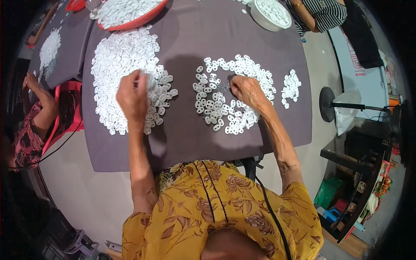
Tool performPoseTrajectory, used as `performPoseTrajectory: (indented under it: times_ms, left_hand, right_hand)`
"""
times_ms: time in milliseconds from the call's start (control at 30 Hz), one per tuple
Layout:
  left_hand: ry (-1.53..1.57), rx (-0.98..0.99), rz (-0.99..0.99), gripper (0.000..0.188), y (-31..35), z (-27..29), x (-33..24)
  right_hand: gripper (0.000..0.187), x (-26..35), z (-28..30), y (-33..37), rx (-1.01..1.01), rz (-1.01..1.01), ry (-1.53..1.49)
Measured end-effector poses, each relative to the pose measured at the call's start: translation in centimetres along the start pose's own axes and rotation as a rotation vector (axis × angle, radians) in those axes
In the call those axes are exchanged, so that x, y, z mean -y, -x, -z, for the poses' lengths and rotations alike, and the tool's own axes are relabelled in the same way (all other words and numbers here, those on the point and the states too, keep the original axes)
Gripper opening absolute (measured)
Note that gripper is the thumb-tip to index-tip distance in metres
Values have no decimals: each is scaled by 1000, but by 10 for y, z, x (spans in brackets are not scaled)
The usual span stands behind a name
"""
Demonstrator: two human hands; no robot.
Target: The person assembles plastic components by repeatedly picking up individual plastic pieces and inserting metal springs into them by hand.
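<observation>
My left hand point(131, 96) hovers over the right part of a large heap of small white plastic pieces with two dark holes point(113, 65). Its fingers are pinched and slightly blurred, so I cannot make out what they hold. My right hand point(247, 90) rests inside a looser ring of the same white pieces point(210, 105). Its fingers are curled together beside a small pile of thin grey metal bits point(222, 87); whatever sits between the fingertips is hidden.
A grey cloth covers the table point(182, 143). At the far side stand a red basket point(143, 19) and a white bowl point(268, 17), both full of white pieces. A small cluster point(291, 88) lies right. Other people sit at the far right and left.
</observation>
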State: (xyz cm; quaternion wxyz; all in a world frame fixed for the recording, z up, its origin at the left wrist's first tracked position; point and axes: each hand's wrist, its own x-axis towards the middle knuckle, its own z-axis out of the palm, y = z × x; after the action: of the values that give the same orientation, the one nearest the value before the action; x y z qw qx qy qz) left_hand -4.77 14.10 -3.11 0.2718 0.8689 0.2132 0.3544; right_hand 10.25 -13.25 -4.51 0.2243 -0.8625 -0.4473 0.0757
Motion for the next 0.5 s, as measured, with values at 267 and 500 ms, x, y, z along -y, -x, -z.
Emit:
performPoseTrajectory:
  times_ms: [267, 500]
  left_hand:
    - [310, 357, -51, 16, 31, -64, -70]
    - [274, 482, -83, 13, 43, -81, -79]
  right_hand:
    - [10, 2, -10, -1, -3, 111, 82]
    - [7, 2, 4, -1, -15, -12, -24]
